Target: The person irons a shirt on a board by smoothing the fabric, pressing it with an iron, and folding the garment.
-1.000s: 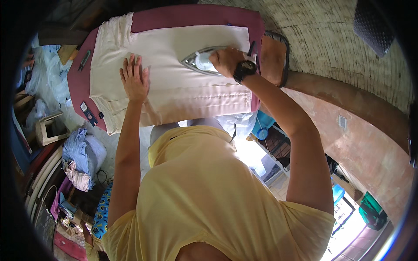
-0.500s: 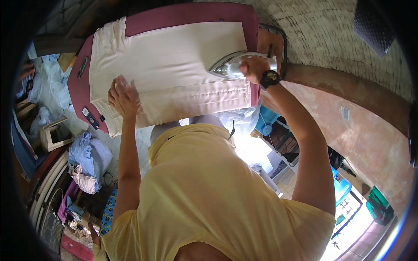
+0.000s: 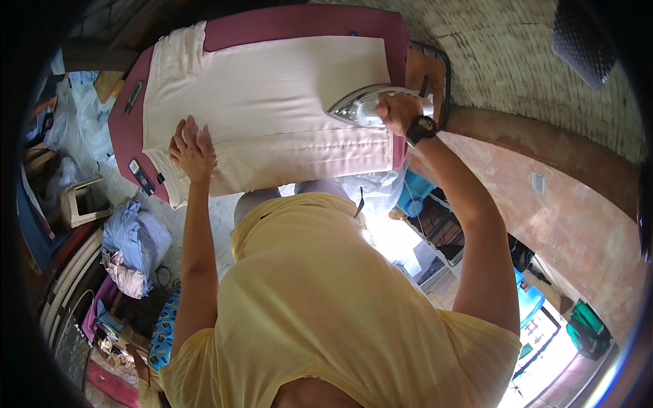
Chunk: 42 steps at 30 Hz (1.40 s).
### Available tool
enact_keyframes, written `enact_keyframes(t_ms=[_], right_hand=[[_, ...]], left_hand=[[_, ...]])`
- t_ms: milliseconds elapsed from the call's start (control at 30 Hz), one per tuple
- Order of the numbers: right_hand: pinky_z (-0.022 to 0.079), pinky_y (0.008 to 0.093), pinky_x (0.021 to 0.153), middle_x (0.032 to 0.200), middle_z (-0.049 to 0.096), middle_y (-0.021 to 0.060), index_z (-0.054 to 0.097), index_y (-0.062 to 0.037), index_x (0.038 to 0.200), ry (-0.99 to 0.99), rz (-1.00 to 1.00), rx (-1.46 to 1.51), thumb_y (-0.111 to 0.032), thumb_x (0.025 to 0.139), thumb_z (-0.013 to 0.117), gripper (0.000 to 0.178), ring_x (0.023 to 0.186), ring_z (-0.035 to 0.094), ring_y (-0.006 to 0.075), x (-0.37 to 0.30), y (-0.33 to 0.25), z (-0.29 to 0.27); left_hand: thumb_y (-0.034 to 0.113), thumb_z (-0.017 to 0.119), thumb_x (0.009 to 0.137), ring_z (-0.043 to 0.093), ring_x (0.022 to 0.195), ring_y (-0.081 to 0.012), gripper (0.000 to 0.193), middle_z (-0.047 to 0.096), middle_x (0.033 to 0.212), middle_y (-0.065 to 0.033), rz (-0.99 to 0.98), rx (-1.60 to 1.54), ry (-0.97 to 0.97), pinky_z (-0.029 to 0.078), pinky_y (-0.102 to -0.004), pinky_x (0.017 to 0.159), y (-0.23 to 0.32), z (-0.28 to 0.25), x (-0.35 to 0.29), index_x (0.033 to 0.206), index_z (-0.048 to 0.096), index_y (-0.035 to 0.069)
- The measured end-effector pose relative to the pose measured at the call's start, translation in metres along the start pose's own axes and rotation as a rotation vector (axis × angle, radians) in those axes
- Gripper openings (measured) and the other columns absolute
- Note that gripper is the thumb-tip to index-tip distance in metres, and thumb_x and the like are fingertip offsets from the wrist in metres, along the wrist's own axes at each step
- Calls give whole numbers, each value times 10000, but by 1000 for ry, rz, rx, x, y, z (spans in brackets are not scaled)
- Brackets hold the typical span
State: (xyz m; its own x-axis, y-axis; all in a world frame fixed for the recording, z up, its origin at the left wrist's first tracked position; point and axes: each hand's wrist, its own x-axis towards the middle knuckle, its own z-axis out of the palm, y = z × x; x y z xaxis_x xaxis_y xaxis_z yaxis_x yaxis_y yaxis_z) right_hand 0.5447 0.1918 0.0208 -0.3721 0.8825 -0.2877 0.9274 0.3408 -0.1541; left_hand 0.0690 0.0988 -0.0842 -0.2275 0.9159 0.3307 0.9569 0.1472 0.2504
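A cream garment (image 3: 279,81), which looks like trousers, lies spread over a maroon padded ironing board (image 3: 306,20). My right hand (image 3: 400,113) is wrapped round the handle of a silver and white iron (image 3: 359,107). The iron rests on the garment near its right end, with its tip pointing left. On the left part of the cloth my left hand (image 3: 193,153) lies with its fingers stretched out, holding nothing. A long stitched seam runs along the near side of the garment.
Thread snips (image 3: 133,97) and a small dark flat object with a white end (image 3: 141,178) lie on the board's left end. A beige stool (image 3: 83,202) and a bundle of blue and white cloth (image 3: 132,234) stand left. A curved plaster wall (image 3: 544,170) rises right.
The view has shifted slightly. Against the garment, the iron and both hands hold nearly the same places.
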Motion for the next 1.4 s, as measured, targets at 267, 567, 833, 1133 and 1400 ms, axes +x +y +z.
enact_keyframes(t_ms=[267, 567, 833, 1133, 1400], right_hand=[[507, 544, 743, 828, 690, 148, 681, -172, 889, 3, 58, 38, -411, 877, 444, 337, 832, 672, 380, 6, 29, -4], [536, 468, 617, 655, 660, 168, 690, -47, 928, 146, -244, 235, -700, 828, 550, 675, 671, 675, 357, 108, -195, -10], [519, 499, 835, 967, 711, 191, 669, -85, 1158, -8, -227, 166, -804, 779, 500, 830, 935, 684, 354, 158, -237, -29], [497, 499, 885, 1044, 684, 241, 670, -39, 1123, -50, 160, 318, -802, 810, 469, 849, 1024, 641, 428, 182, -225, -48], [513, 483, 861, 1010, 704, 205, 689, -112, 1135, -59, 101, 342, -812, 772, 513, 807, 985, 662, 389, 177, -221, -48]], left_hand=[[391, 458, 971, 404, 1210, -344, 448, 466, 1409, -20, -21, -11, -15, 279, -520, 1040, -5, 0, -3, 1395, 513, 255], [397, 449, 978, 385, 1238, -331, 452, 468, 1400, 0, -125, -104, -83, 253, -523, 1054, -7, -5, 3, 1404, 491, 251], [401, 477, 960, 384, 1262, -331, 460, 461, 1434, -7, -136, -154, -42, 224, -543, 1059, -10, 1, -1, 1348, 465, 155], [386, 459, 961, 386, 1264, -328, 460, 444, 1449, -1, -163, -190, -70, 223, -548, 1060, -7, 0, 0, 1351, 467, 144], [352, 499, 951, 414, 1233, -342, 466, 466, 1432, -39, -158, -191, -24, 259, -524, 1043, -10, -6, 2, 1345, 481, 105]])
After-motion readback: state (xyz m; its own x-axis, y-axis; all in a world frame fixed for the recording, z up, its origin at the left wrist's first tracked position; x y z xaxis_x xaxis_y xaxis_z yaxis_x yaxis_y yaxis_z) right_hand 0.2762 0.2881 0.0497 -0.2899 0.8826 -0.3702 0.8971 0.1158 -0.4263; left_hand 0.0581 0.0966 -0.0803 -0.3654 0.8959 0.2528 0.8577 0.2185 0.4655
